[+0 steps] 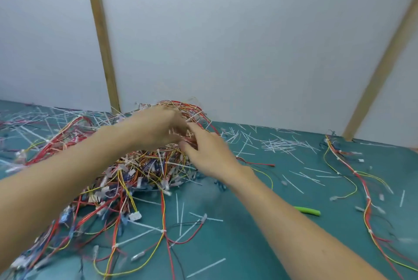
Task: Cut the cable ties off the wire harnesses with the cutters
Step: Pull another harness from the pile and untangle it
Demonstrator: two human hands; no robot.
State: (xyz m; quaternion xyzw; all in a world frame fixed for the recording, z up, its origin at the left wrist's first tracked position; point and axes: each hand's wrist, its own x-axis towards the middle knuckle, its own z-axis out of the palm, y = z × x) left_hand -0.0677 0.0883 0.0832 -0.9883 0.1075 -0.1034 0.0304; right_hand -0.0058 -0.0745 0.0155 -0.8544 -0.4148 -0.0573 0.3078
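Wire harnesses [140, 166] — green mat [248, 245], white wall [226, 30]

Harness pile [140, 166] blocks centre-left; bare mat [237, 241] between forearms gives passage.

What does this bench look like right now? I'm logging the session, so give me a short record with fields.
surface: green mat
wire pile: tangled harnesses, centre-left
left hand: reaching into top of the pile, blurred
right hand: at the pile, fingers among the wires
green handle: lying on the mat, right of the right forearm, held by neither hand
cut ties: white strips scattered over the mat
separate harness: laid out at right
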